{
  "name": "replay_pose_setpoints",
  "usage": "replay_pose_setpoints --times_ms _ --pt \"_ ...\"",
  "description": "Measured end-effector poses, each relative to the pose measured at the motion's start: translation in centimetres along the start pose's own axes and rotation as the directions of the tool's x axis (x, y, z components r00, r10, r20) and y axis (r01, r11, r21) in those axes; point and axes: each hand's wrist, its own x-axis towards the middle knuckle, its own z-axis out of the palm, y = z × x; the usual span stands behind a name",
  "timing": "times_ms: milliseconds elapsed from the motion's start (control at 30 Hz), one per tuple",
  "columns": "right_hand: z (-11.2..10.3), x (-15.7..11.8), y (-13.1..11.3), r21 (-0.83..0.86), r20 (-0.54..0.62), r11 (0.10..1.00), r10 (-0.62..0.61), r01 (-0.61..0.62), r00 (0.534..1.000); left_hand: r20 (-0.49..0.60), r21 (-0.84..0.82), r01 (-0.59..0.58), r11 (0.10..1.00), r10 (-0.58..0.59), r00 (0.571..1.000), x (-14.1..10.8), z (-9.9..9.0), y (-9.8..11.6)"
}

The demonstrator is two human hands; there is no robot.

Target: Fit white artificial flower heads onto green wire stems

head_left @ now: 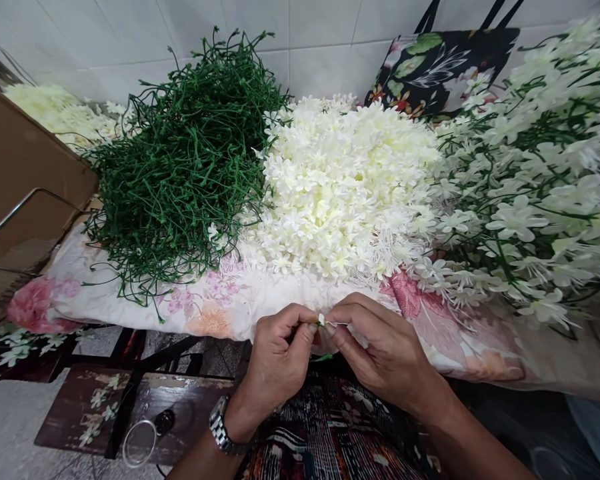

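My left hand (283, 350) and my right hand (385, 343) meet at the table's front edge, both with fingertips pinched. Between them is a small white flower piece (322, 319) with a bit of green at its base. My left thumb and forefinger grip the green stem end, of which a strip (324, 358) shows lower down. A thin white part runs into my right fingertips, which close on the flower piece. Beyond my hands lie a heap of loose white artificial blossoms (345, 187) and, to the left, a tangled pile of green plastic stems (190, 153).
Assembled white flower sprays (520, 220) crowd the right side. A floral cloth (275, 307) covers the table. At the left stands a cardboard box (25, 160); a floral bag (440, 73) leans on the tiled wall. A brown stool (180, 407) sits lower left.
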Motion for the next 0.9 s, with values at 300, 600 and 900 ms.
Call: replay_pose_setpoints --times_ms 300,600,900 --pt "0.6 -0.1 0.7 0.059 0.008 0.997 0.041 -0.041 0.999 -0.030 0.077 -0.040 0.996 0.042 0.999 0.3 0.3 -0.1" --pt "1.1 0.1 0.5 0.030 -0.003 0.999 0.038 -0.038 0.999 -0.033 0.085 0.004 0.996 -0.001 0.999 0.3 0.5 -0.3" --pt "0.9 -0.1 0.6 0.006 0.039 0.998 0.066 -0.066 0.997 -0.013 -0.079 0.049 0.996 -0.050 0.999 0.4 0.2 -0.3"
